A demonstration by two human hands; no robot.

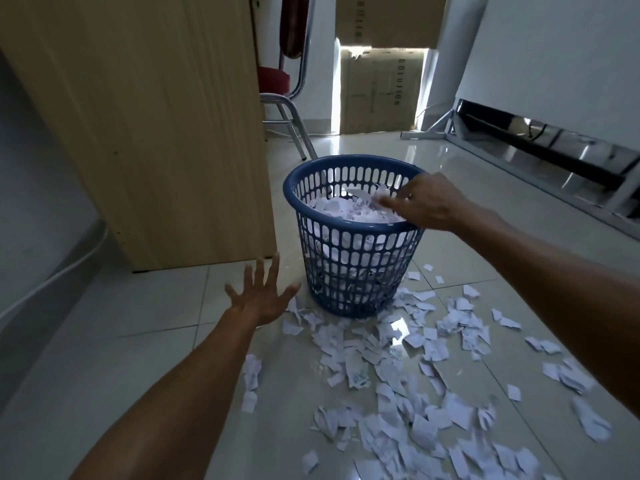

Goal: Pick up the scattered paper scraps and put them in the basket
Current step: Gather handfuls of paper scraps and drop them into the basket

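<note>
Surroundings: a wooden cabinet stands on the tiled floor, left of the basket and close to it but apart. Behind it you see a metal-legged chair with a red seat, cardboard boxes at the far wall, and a metal frame lying along the right wall.
In the way: loose paper scraps crowd the floor in front and to the right of the basket, some touching its base.
Left hand: your left hand is stretched out low over the floor just left of the basket's base. Its fingers are spread wide, palm down, and the grip has nothing in it.
Right hand: your right hand reaches across the basket's right rim, fingers pointing in over the opening. Blurred white pieces sit at the fingertips. You cannot tell whether the grip has hold of them or not.
Basket: blue, slotted plastic, upright, filled with scraps nearly to the rim.
</note>
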